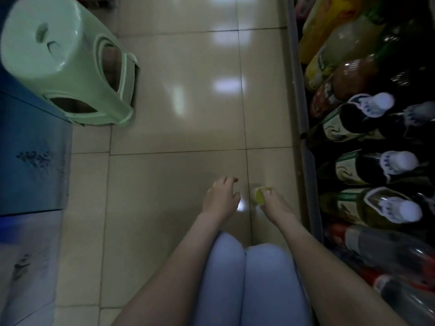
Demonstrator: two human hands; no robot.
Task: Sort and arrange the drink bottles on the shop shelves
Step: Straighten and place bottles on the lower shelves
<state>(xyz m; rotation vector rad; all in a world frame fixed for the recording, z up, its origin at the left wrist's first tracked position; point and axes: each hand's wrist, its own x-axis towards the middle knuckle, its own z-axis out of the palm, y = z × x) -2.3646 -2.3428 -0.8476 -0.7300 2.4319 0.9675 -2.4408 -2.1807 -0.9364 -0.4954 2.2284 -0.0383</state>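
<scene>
Beige glossy tiles cover the floor [179,114], and a person crouches over them, knees [247,278] in pale blue cloth at the near edge. Both bare arms reach down and forward, the hands a little apart with a strip of tile between them.

The right hand [274,203] is low, just beside the shelf [303,128]. Its fingers curl over a small bottle [257,195], which shows yellow-green at the top. The bottle is blurred. I cannot tell whether it stands on the floor or is held just clear of it.

The left hand [221,198] holds nothing. It hangs palm down over the tiles, fingers loosely bent and slightly spread, near the bottle but not touching it.

Along the right side the shelf is packed with drinks, seen from above. Dark bottles [360,116] with white caps sit in the middle stretch. Yellow bottles [322,24] lie at the far end, and clear bottles [381,245] with red labels at the near end.

At far left a pale green plastic stool [58,55] stands on the floor. Just nearer than it, a blue box [33,156] runs along the left edge. Both are well apart from the hands.
</scene>
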